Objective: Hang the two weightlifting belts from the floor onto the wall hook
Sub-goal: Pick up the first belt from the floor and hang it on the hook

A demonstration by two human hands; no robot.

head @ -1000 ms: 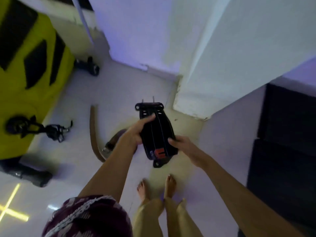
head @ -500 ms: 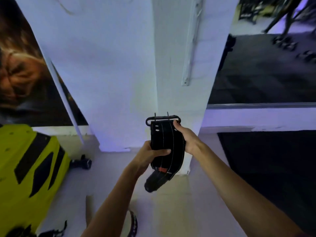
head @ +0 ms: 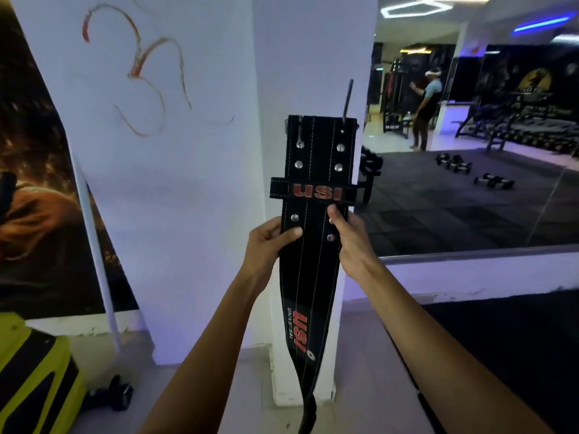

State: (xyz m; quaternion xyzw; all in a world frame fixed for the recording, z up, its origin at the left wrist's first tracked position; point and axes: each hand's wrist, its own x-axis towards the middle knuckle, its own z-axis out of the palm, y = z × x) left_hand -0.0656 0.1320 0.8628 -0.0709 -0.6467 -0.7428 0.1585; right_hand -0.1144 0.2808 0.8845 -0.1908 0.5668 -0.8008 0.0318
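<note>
A black weightlifting belt (head: pixel 316 170) with red USI lettering is held upright against the white pillar (head: pixel 313 57), its buckle end at the top. My left hand (head: pixel 269 242) grips its left edge and my right hand (head: pixel 347 236) grips its right edge, just below the keeper loop. A thin dark hook or buckle prong (head: pixel 347 100) sticks up behind the belt's top right corner; which of the two it is I cannot tell. The belt's tail hangs down to near the floor. The second belt is out of view.
A large wall mirror (head: pixel 470 151) to the right reflects dumbbells, benches and a person. A yellow and black machine (head: pixel 34 371) stands at the lower left, with a dark dumbbell (head: pixel 116 393) on the floor beside it. A poster covers the left wall.
The view has tilted up from the floor to the pillar. Both hands have lifted the black belt higher and it has unrolled to hang at full length against the pillar.
</note>
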